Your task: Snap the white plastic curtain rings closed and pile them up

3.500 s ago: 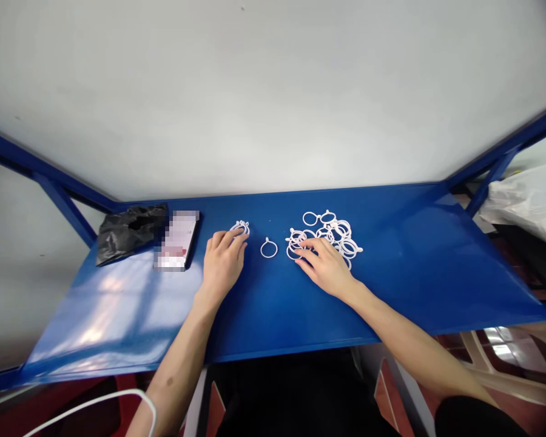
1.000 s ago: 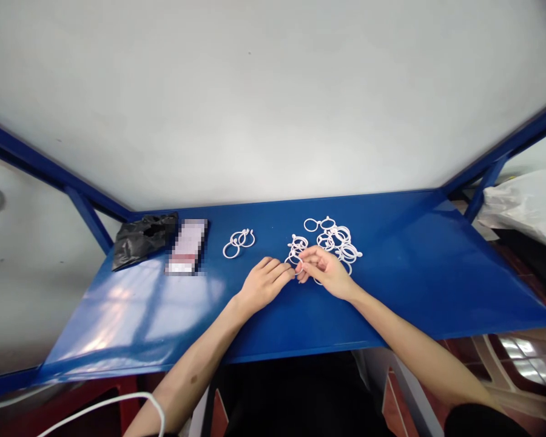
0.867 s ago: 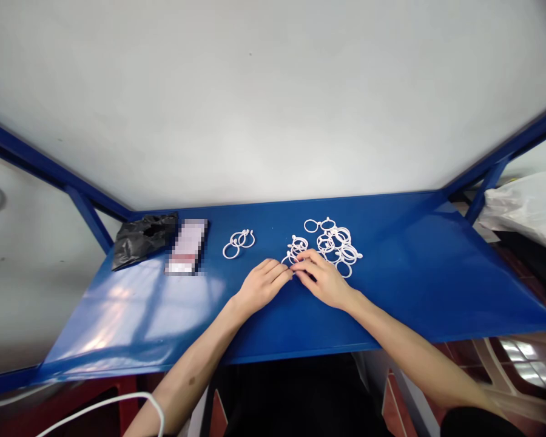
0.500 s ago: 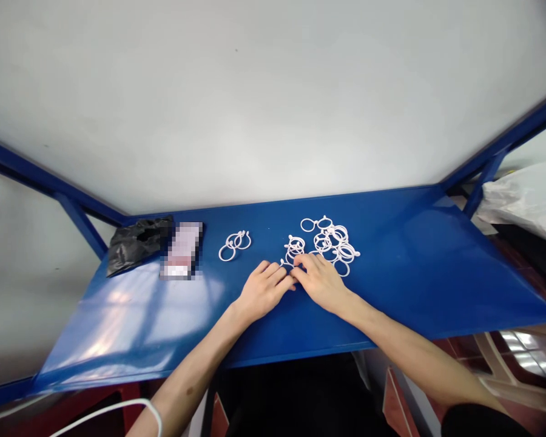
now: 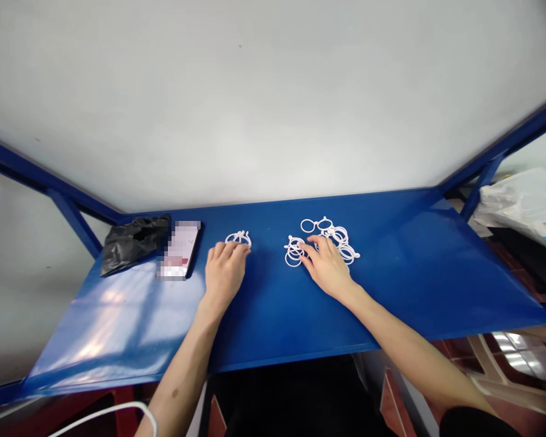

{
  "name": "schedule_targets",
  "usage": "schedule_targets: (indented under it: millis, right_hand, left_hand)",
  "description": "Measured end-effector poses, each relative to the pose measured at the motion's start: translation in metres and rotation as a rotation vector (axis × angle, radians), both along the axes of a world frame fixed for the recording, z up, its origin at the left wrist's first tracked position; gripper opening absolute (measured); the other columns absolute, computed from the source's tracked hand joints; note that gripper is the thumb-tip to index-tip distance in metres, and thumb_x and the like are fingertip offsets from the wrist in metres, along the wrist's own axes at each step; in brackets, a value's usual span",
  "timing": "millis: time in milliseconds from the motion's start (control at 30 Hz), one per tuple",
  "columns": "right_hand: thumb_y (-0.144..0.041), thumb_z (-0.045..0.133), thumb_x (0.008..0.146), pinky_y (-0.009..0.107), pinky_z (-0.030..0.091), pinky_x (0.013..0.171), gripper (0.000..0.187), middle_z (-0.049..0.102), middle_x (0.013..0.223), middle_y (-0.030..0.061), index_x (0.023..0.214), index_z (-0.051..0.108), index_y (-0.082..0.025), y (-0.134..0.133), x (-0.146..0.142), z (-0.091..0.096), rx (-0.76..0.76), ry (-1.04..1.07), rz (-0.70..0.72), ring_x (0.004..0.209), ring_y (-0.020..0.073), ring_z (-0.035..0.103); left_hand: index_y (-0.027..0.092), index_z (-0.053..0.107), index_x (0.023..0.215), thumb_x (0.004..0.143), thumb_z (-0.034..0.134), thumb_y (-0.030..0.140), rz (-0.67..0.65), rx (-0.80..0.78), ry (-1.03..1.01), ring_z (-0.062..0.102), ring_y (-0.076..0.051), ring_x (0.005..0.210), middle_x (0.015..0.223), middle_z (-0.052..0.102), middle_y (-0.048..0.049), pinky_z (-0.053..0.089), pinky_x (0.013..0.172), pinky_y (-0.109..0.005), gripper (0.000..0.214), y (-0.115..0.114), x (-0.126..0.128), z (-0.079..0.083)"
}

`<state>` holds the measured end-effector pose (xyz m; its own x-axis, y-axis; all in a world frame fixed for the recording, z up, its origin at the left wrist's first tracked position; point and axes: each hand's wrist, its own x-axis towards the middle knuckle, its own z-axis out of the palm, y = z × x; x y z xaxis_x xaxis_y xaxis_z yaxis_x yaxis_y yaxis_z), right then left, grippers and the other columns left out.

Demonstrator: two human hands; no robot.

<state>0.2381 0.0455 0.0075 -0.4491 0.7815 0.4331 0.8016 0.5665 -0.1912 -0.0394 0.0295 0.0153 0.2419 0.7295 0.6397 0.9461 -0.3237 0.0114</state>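
Note:
White plastic rings with small eyelets, like curtain rings, lie on the blue table in groups. My left hand [image 5: 225, 276] is over the left group of rings [image 5: 239, 237], its fingers curled down and pressed together; whatever they grip is hidden beneath them. Between the hands lies a small cluster of overlapping rings [image 5: 293, 258]. Just right of that cluster rests my right hand [image 5: 328, 270], thumb and forefinger apart with the tips at its edge. It partly covers the larger ring pile [image 5: 341, 233], and nothing shows between its fingers.
The blue tabletop [image 5: 273, 328] meets a pale wall behind. At the left are a crumpled black plastic bag [image 5: 134, 246] and a phone [image 5: 179, 249] with a blurred screen. Blue frame bars slope at both sides. A white plastic bag [image 5: 523, 203] lies beyond the right end.
My left hand has left my right hand's side and moved left onto the left ring group. My right hand has shifted slightly right, its thumb and forefinger now apart. The small cluster is uncovered.

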Motion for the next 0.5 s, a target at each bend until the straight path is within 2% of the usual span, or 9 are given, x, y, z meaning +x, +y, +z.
schedule_targets:
  millis: [67,133,200,367,500]
  right_hand:
    - [-0.029,0.064,0.097,0.049,0.055,0.094,0.028,0.06,0.122,0.0169,0.121,0.068,-0.016,0.002,0.0,-0.001,-0.028,-0.001,0.011,0.109,0.0314,0.058]
    - [-0.031,0.065,0.096,0.049,0.055,0.094,0.027,0.061,0.121,0.0161,0.118,0.069,-0.016,0.001,-0.001,-0.002,-0.043,0.011,0.034,0.109,0.031,0.057]
    - [-0.03,0.065,0.096,0.049,0.055,0.094,0.022,0.061,0.119,0.0152,0.113,0.07,-0.016,0.0,-0.002,-0.003,-0.041,0.027,0.054,0.108,0.0299,0.058]
    - [-0.021,0.06,0.098,0.044,0.056,0.089,0.011,0.065,0.113,0.0138,0.099,0.071,-0.016,0.001,-0.003,-0.005,0.008,0.047,0.078,0.102,0.0268,0.059]
    - [-0.019,0.058,0.1,0.041,0.056,0.088,0.011,0.069,0.107,0.0104,0.101,0.069,-0.016,0.0,-0.004,-0.004,0.073,0.089,0.138,0.099,0.0244,0.06]
  left_hand:
    - [0.021,0.068,0.101,0.097,0.063,0.025,0.078,-0.015,-0.022,0.057,-0.025,0.088,0.1,0.074,-0.0063,0.04,0.076,-0.038,0.008,0.001,-0.007,0.0]
    - [0.021,0.069,0.104,0.096,0.063,0.026,0.08,-0.027,-0.051,0.058,-0.027,0.093,0.104,0.074,-0.0075,0.043,0.079,-0.04,0.011,0.001,-0.007,0.0]
    - [0.021,0.069,0.105,0.096,0.063,0.024,0.0,-0.041,-0.075,0.059,-0.026,0.095,0.105,0.074,-0.0074,0.046,0.083,-0.04,0.011,0.0,-0.001,0.0]
    - [0.02,0.068,0.109,0.096,0.062,0.018,-0.306,-0.119,-0.079,0.063,-0.021,0.097,0.109,0.073,-0.006,0.051,0.089,-0.037,0.015,-0.007,0.025,-0.003]
    - [0.019,0.065,0.118,0.095,0.064,0.016,-0.406,-0.082,-0.052,0.064,-0.022,0.1,0.115,0.072,-0.0073,0.051,0.089,-0.037,0.023,-0.013,0.041,-0.004]
